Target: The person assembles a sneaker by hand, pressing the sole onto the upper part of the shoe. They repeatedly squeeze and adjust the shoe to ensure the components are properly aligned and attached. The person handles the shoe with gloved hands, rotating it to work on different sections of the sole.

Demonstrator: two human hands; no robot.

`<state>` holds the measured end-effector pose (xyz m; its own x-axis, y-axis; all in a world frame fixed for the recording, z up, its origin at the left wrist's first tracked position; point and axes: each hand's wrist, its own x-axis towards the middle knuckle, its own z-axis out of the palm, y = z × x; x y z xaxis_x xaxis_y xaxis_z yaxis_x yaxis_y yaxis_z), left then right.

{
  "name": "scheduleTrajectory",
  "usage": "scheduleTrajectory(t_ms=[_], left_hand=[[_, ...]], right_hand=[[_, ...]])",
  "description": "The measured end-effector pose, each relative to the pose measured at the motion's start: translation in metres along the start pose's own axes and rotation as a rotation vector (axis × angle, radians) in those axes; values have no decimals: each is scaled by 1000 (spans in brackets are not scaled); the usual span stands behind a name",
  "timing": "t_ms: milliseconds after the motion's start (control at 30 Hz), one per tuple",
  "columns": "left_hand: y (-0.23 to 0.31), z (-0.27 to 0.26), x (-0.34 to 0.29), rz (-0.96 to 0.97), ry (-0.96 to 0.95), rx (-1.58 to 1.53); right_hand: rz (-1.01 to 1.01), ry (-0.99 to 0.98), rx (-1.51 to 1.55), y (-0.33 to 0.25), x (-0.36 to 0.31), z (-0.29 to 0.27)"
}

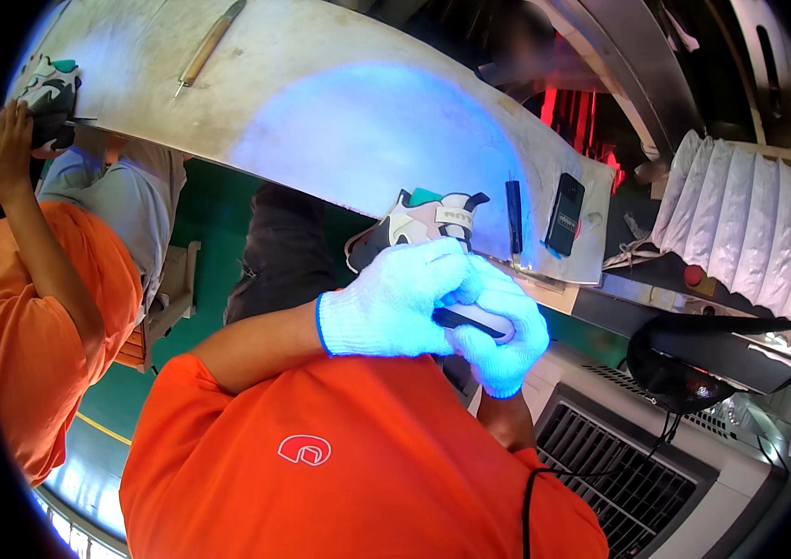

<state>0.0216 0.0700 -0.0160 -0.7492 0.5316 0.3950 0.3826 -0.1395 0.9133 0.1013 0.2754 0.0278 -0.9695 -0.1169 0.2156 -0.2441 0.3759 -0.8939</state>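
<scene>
On our left hand (400, 296) and right hand (512, 331) we are wearing matt, rough-knit cloth gloves (353, 317). Beyond the left hand we are seeing a smooth tabletop (321, 121) and a tool's wooden handle (207, 51); far right of the right hand, creased, cloth-like ducting (745, 224).

Gloved left hand (402, 296), gloved right hand (513, 328) around pale object (488, 319), sneaker (421, 222) beyond, blue-lit table (358, 121)

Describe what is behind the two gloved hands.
Behind the left hand and right hand, part of a shoe with a green patch shows. The hands cover its near end, so whether the pale-and-black piece between them belongs to it cannot be told.
</scene>
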Motion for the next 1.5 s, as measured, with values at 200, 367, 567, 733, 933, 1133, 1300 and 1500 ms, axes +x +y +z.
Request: scheduleTrajectory(t_ms=[200, 367, 567, 733, 933, 1133, 1300, 1500], left_hand=[[-27, -29, -6, 112, 29, -301], [-36, -29, -56, -266, 161, -24], [-44, -20, -49, -136, 99, 155], [-50, -13, -38, -28, 147, 150], [-31, -19, -6, -61, 27, 416], [-24, -47, 30, 55, -320, 1076], [-29, -62, 43, -22, -307, 897], [-37, -58, 41, -90, -244, 836]], right_hand=[[-9, -34, 12, 4, 7, 0], [-34, -36, -67, -6, 17, 9], [32, 13, -46, -7, 15, 9], [30, 48, 26, 8, 9, -2], [41, 211, 320, 68, -2, -6], [183, 16, 397, 158, 17, 21], [176, -19, 367, 141, 36, 24], [245, 5, 381, 132, 39, 21]])
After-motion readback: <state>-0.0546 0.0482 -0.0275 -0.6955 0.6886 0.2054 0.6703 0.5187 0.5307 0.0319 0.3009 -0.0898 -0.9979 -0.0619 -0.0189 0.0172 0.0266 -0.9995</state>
